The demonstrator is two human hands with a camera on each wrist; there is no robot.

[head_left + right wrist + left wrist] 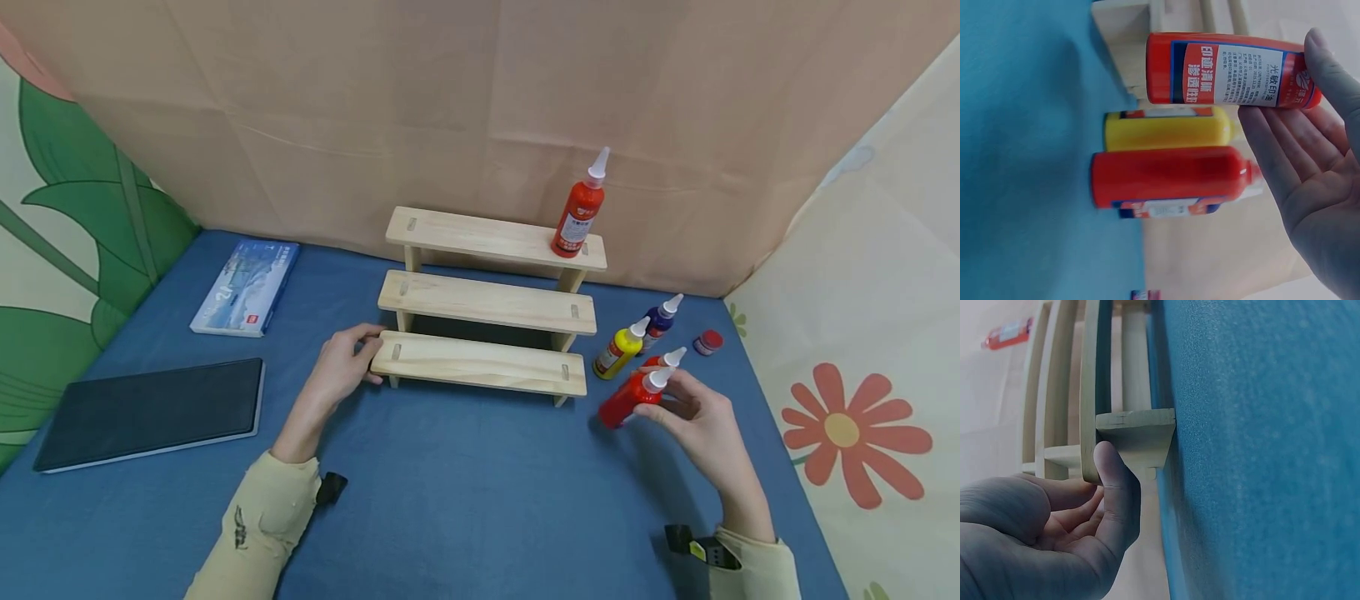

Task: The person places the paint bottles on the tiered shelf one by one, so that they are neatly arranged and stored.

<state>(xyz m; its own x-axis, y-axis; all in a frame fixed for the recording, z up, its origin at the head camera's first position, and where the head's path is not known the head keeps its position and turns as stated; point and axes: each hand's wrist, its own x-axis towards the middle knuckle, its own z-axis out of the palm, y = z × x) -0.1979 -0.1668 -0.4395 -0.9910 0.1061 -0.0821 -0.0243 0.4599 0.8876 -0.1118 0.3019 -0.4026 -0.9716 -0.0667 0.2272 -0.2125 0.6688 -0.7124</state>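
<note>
Your left hand point(341, 367) pinches the left end of the lowest shelf point(480, 364) between thumb and fingers, while your right hand point(696, 417) grips a red bottle point(624, 402) near its top, apparently just clear of the blue cloth point(480, 492), in front of the yellow bottle point(617, 353) and another red bottle point(1166, 177). Let thumb and fingertips oppose each other below the white nozzle point(660, 380) — squeezing hard could force the contents out — and bear it upright, so its base misses its neighbours. Use the left hand only to steady the wooden stand point(487, 302), since a tug could topple the upper red bottle point(578, 218) on the top shelf point(480, 233).
</note>
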